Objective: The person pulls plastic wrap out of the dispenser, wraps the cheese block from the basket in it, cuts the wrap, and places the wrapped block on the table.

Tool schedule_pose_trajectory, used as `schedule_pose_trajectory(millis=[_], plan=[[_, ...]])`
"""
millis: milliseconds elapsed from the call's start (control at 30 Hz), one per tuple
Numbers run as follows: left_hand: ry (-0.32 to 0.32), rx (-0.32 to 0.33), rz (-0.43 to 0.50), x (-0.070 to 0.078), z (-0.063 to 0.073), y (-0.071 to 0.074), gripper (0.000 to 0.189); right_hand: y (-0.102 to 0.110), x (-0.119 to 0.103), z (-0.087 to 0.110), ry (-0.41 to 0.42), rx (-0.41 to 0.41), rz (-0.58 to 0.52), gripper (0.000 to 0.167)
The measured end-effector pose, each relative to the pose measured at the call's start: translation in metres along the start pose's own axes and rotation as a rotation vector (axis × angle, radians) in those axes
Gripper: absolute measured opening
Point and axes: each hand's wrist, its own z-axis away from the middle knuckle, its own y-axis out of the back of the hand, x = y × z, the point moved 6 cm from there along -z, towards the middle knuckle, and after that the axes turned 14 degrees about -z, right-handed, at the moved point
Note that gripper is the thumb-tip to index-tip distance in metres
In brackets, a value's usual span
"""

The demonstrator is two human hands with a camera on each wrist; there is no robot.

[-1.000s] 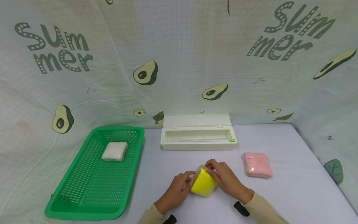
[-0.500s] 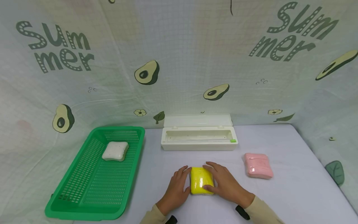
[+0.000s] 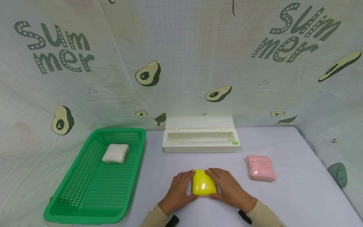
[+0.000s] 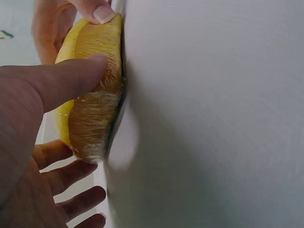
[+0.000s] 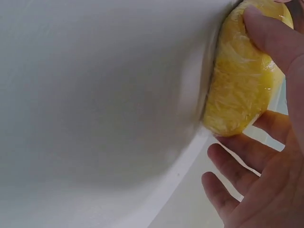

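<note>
A yellow sponge [image 3: 203, 183] wrapped in clear film lies on the table at the front middle, between my two hands. My left hand [image 3: 178, 190] grips its left side, and in the left wrist view the thumb [image 4: 88, 76] presses the film-covered near edge while the fingers reach round the far end. From the other side my right hand [image 3: 229, 189] holds it, with the thumb [image 5: 266, 28] on the near edge in the right wrist view. The film looks wrinkled along the sponge's sides [image 5: 237, 90]. Its underside is hidden against the table.
Behind the hands stands a long white box [image 3: 201, 148] with its lid raised and a small green piece at its right end. A pink film-wrapped block [image 3: 261, 168] lies to the right. The green basket [image 3: 105, 201] at left holds a white sponge-like block [image 3: 116, 153].
The yellow sponge went from tilted up between the hands to lying flat and squared on the table. Both hands shifted to grip its left and right sides.
</note>
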Motion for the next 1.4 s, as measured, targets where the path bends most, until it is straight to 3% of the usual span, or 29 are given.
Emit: schedule_pose_trajectory(millis=[500, 767, 900, 1067, 1200, 1400], plan=[[0.032, 0.000, -0.063, 0.003, -0.003, -0.001, 0.085, 0.001, 0.001, 0.001, -0.029, -0.016, 0.009, 0.091], [-0.002, 0.007, -0.080, 0.012, -0.003, -0.006, 0.090, 0.006, 0.004, 0.012, -0.017, 0.017, 0.008, 0.092], [-0.029, 0.004, -0.098, 0.023, -0.002, -0.007, 0.092, 0.012, 0.008, 0.021, -0.042, 0.024, -0.017, 0.093], [-0.052, -0.047, -0.115, 0.042, -0.005, -0.012, 0.094, 0.022, 0.017, 0.036, -0.065, 0.037, -0.004, 0.093], [-0.114, -0.062, -0.134, 0.058, -0.009, -0.017, 0.093, 0.030, 0.026, 0.052, -0.073, 0.043, 0.005, 0.094], [-0.196, -0.064, -0.201, 0.087, -0.018, -0.022, 0.088, 0.046, 0.041, 0.080, 0.000, 0.135, 0.084, 0.096]])
